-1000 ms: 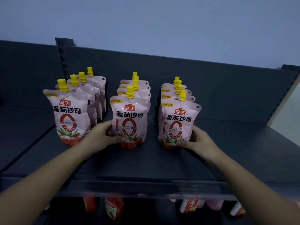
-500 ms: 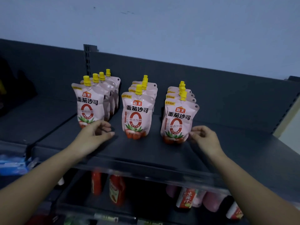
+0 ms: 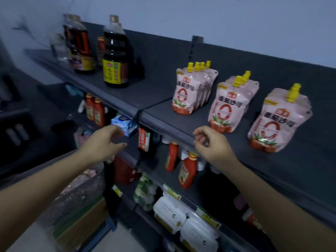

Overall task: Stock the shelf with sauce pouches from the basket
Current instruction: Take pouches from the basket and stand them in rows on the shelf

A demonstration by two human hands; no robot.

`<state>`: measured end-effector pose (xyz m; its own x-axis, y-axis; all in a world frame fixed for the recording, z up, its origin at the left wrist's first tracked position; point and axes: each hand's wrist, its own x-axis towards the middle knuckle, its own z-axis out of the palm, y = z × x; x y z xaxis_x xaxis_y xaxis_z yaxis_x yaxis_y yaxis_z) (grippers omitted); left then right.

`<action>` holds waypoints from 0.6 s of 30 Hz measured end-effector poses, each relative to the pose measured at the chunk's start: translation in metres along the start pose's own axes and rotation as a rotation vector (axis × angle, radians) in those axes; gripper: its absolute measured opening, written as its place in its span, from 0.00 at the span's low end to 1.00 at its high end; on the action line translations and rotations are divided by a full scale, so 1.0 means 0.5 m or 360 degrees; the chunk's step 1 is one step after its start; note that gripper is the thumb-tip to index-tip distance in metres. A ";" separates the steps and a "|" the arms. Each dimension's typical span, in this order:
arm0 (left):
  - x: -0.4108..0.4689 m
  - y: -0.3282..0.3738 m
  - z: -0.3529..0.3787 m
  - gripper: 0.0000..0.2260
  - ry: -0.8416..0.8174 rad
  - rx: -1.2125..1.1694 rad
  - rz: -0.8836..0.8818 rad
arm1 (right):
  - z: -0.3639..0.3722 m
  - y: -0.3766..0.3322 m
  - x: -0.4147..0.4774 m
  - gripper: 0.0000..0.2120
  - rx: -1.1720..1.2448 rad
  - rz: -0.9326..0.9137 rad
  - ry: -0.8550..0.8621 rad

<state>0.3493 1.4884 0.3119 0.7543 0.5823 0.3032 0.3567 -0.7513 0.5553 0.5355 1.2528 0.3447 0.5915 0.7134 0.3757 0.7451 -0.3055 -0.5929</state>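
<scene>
Holds both hands empty just short of the shelf [image 3: 156, 95] edge: left hand [image 3: 107, 142] loosely spread, right hand [image 3: 211, 142] with fingers half curled round nothing. Shows three rows of pink sauce pouches [image 3: 225, 110] upright on the shelf, above and right of the right hand, untouched. Places the basket [image 3: 80, 195] below the left hand, blurred, pink packs inside. Sets dark bottles [image 3: 114, 57] well above the left hand.

Three rows of pouches [image 3: 225, 108] stand on shelf [image 3: 158, 99], right of bottles [image 3: 114, 57].
</scene>
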 end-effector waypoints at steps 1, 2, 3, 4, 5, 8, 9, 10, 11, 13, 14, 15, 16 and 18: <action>-0.008 -0.020 -0.025 0.13 -0.0013 0.0143 0.0008 | 0.025 -0.024 0.016 0.09 -0.0071 -0.0077 -0.0105; -0.015 -0.038 -0.050 0.14 -0.0027 0.0287 -0.0002 | 0.049 -0.047 0.031 0.10 -0.0158 -0.0159 -0.0200; -0.022 -0.054 -0.075 0.14 -0.0045 0.0439 -0.0020 | 0.072 -0.074 0.046 0.12 -0.0220 -0.0240 -0.0276; -0.029 -0.068 -0.098 0.14 -0.0080 0.0598 -0.0049 | 0.095 -0.100 0.061 0.13 -0.0255 -0.0306 -0.0339; -0.038 -0.088 -0.117 0.14 -0.0118 0.0741 -0.0074 | 0.120 -0.126 0.077 0.14 -0.0274 -0.0365 -0.0395; -0.066 -0.148 -0.166 0.16 -0.0161 0.0970 -0.0167 | 0.207 -0.197 0.128 0.16 -0.0375 -0.0485 -0.0598; -0.075 -0.173 -0.180 0.17 -0.0149 0.1012 -0.0194 | 0.240 -0.217 0.145 0.17 -0.0401 -0.0510 -0.0661; -0.082 -0.199 -0.195 0.18 -0.0138 0.1047 -0.0230 | 0.273 -0.238 0.163 0.18 -0.0419 -0.0534 -0.0711; -0.088 -0.226 -0.209 0.18 -0.0136 0.1076 -0.0275 | 0.307 -0.260 0.180 0.18 -0.0429 -0.0568 -0.0752; -0.098 -0.286 -0.236 0.19 -0.0161 0.1114 -0.0355 | 0.379 -0.306 0.211 0.18 -0.0442 -0.0651 -0.0822; -0.102 -0.317 -0.248 0.20 -0.0179 0.1114 -0.0389 | 0.415 -0.328 0.223 0.17 -0.0454 -0.0678 -0.0859; -0.106 -0.348 -0.259 0.20 -0.0200 0.1108 -0.0428 | 0.451 -0.349 0.233 0.16 -0.0463 -0.0705 -0.0890; -0.109 -0.378 -0.269 0.20 -0.0219 0.1107 -0.0465 | 0.488 -0.367 0.243 0.15 -0.0469 -0.0735 -0.0914; -0.113 -0.438 -0.286 0.20 -0.0258 0.1133 -0.0519 | 0.560 -0.396 0.263 0.14 -0.0483 -0.0781 -0.0950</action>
<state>0.1498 1.6645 0.2839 0.6025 0.7955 0.0639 0.7981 -0.6006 -0.0475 0.3793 1.5836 0.3119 -0.0220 0.9985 0.0496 0.9772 0.0319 -0.2099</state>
